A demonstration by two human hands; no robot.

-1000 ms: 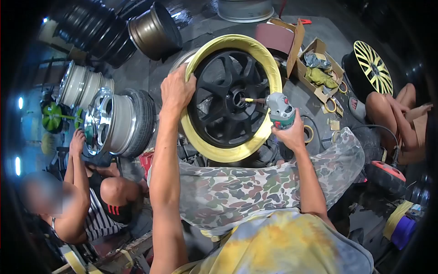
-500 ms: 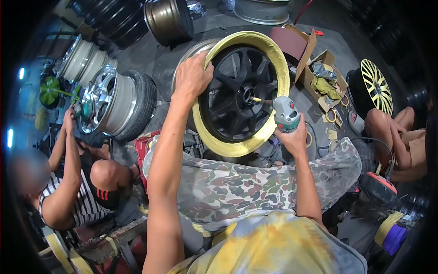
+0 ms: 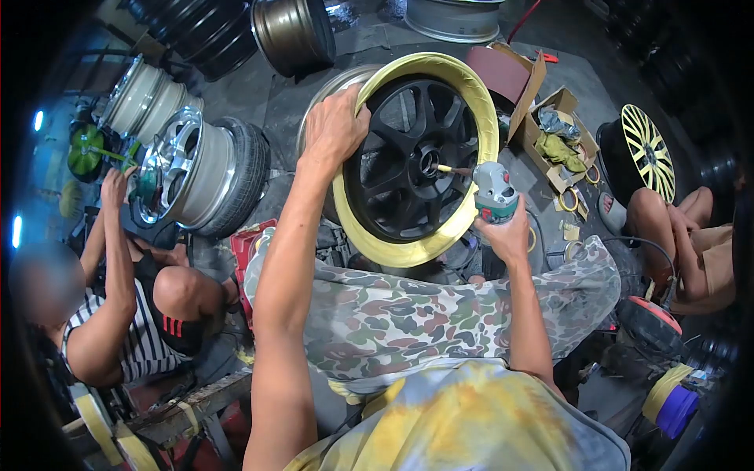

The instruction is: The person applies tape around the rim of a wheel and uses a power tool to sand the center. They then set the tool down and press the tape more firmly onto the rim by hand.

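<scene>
A black multi-spoke wheel (image 3: 393, 129) with its rim wrapped in yellow masking tape (image 3: 479, 102) stands tilted in front of me. My left hand (image 3: 336, 125) grips the taped rim at its upper left, fingers curled over the edge. In my right hand (image 3: 506, 229) is a grey and green power tool (image 3: 495, 188), held near the right side of the rim. Its thin bit (image 3: 454, 169) points left to the hub hole (image 3: 429, 162) of the wheel. Whether the tip touches the hub, I cannot tell. A camouflage cloth (image 3: 440, 314) covers my lap.
At left a person (image 3: 118, 314) works on a chrome wheel (image 3: 196, 169) beside a tire (image 3: 243, 177). An open cardboard box (image 3: 561, 102) lies right of my wheel. Farther right are a black and yellow wheel (image 3: 648, 149) and another person's legs (image 3: 667, 228).
The tool in my right hand has shifted very slightly, with its bit still at the hub. The person at left has lowered their head and arms a little.
</scene>
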